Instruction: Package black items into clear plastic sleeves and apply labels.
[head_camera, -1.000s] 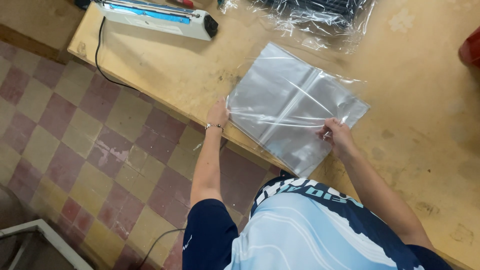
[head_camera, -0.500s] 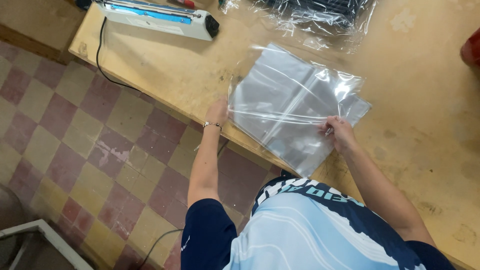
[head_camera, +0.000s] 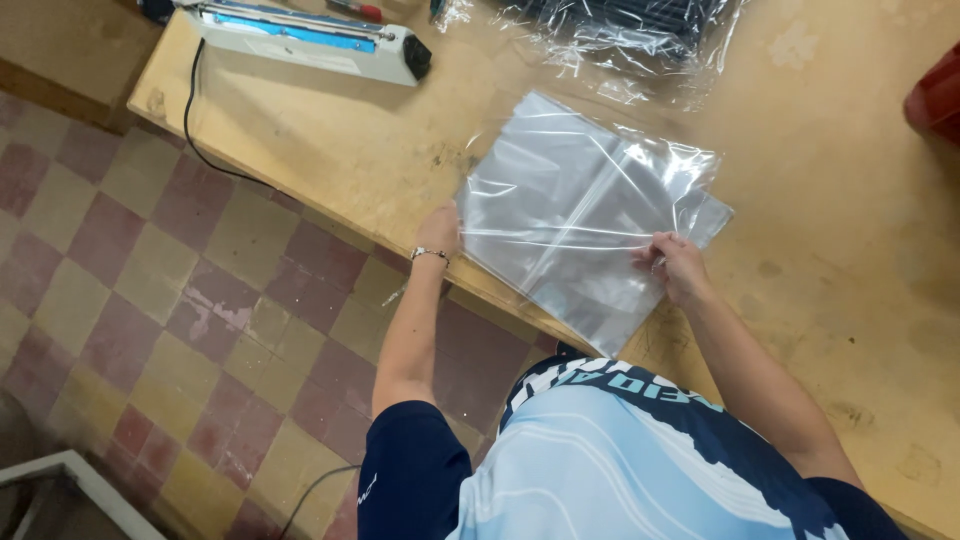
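Head view: both hands, left hand (head_camera: 440, 230), right hand (head_camera: 675, 262), grip clear plastic bags (head_camera: 585, 205).

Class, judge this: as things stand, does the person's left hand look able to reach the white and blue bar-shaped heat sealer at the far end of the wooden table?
Probably yes: bare wooden table lies between the left hand and the sealer.

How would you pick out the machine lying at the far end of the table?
On the wooden table, look to the far left corner, away from the clear plastic bags. The long, narrow white heat sealer lies there, set apart by its blue strip and black cord.
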